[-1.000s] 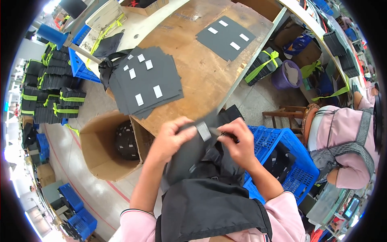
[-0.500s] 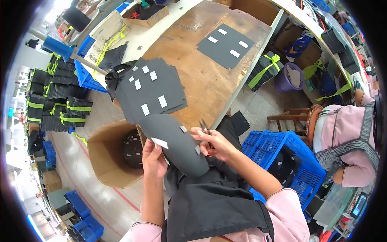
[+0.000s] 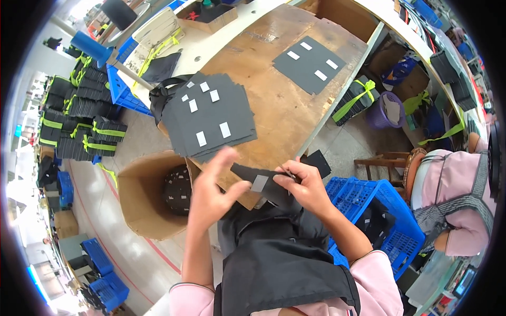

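Note:
My right hand (image 3: 307,187) pinches the edge of a dark grey sheet (image 3: 240,169) that bends over my lap. A small dark pointed tool (image 3: 287,175), seemingly thread snips, sits in the same fingers, mostly hidden. On the sheet, a white patch (image 3: 259,183) lies between my hands. My left hand (image 3: 212,192) is open, thumb and fingers spread, its thumb tip close to that patch; the fingers are a little blurred. Just beyond it, a pile of dark grey panels with white patches (image 3: 211,116) rests on the wooden table.
Another patched panel (image 3: 310,66) lies at the table's far right. A cardboard box (image 3: 134,197) holding black patched pieces stands at left, a blue crate (image 3: 403,242) at right. A person in pink (image 3: 453,184) sits beyond the crate. Tied black stacks (image 3: 79,121) fill the far left.
My left hand has let go of the sheet and opened. The sheet, earlier broad and curved across both hands, is now turned and held by my right hand. The view has shifted slightly.

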### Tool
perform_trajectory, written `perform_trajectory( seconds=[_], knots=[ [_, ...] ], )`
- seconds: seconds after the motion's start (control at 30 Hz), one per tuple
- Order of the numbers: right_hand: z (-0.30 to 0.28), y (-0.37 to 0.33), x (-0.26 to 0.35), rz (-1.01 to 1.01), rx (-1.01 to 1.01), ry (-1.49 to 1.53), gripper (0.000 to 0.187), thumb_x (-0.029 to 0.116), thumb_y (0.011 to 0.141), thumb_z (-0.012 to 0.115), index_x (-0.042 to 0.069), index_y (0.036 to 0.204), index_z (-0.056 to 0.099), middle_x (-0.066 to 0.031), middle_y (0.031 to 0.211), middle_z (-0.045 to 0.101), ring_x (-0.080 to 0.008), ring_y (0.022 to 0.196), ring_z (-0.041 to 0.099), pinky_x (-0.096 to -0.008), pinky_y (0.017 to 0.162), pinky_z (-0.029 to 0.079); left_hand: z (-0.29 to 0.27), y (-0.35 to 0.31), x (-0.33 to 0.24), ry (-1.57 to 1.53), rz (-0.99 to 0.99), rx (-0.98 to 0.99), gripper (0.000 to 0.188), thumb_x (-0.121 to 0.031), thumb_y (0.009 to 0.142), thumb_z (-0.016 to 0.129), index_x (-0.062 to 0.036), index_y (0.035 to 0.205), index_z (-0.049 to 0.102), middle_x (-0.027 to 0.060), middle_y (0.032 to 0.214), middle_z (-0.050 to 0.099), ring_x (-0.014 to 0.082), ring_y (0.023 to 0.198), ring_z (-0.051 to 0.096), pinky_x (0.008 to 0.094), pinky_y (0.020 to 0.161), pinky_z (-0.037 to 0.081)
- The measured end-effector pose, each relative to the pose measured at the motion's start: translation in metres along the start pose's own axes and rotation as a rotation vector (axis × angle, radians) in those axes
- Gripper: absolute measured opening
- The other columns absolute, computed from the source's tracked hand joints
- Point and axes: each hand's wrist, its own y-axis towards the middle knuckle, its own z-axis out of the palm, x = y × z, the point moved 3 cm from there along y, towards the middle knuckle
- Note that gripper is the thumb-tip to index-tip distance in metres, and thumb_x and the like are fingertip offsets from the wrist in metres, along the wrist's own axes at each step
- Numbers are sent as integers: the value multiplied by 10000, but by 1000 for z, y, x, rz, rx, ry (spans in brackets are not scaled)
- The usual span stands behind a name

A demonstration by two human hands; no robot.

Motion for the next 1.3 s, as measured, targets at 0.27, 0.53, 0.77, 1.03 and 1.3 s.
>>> perform_trajectory(
  seconds=[0.27, 0.53, 0.77, 1.03, 1.3],
  knots=[
    [1, -29, 17, -387, -303, -487, 316, 94, 713, 705, 83, 1009, 594, -91, 869, 533, -249, 660, 580, -322, 541, 470, 34, -20, 29, -676, -452, -10, 180, -126, 837, 642, 37, 913, 642, 53, 837, 657, 91, 742, 583, 232, 688, 466],
    [9, -31, 18, -558, -163, -565, 336, 21, 640, 720, 59, 960, 626, -101, 781, 552, -250, 640, 565, -325, 598, 491, 36, -22, 20, -659, -462, 25, 195, -138, 871, 591, 36, 947, 634, 44, 858, 646, 87, 752, 569, 236, 688, 459],
    [11, -35, 19, -566, -193, -590, 349, 6, 616, 729, 51, 948, 634, -87, 760, 558, -231, 605, 554, -310, 523, 458, 33, -24, 18, -613, -488, 44, 183, -107, 870, 556, 31, 969, 625, 45, 853, 643, 88, 742, 569, 236, 678, 460],
    [10, -36, 15, -626, -216, -585, 332, -23, 620, 721, 37, 937, 641, -86, 743, 562, -221, 605, 549, -298, 517, 441, 34, -22, 15, -644, -487, 63, 143, -74, 862, 553, 31, 927, 624, 59, 847, 653, 98, 731, 595, 230, 669, 475],
    [-1, -21, 11, -542, -201, -441, 278, -13, 645, 704, 46, 909, 635, -82, 773, 561, -220, 577, 538, -312, 530, 457, 40, -21, 25, -604, -467, 95, 157, -148, 901, 540, -8, 949, 593, 4, 830, 596, 73, 751, 526, 230, 680, 438]
  ],
)
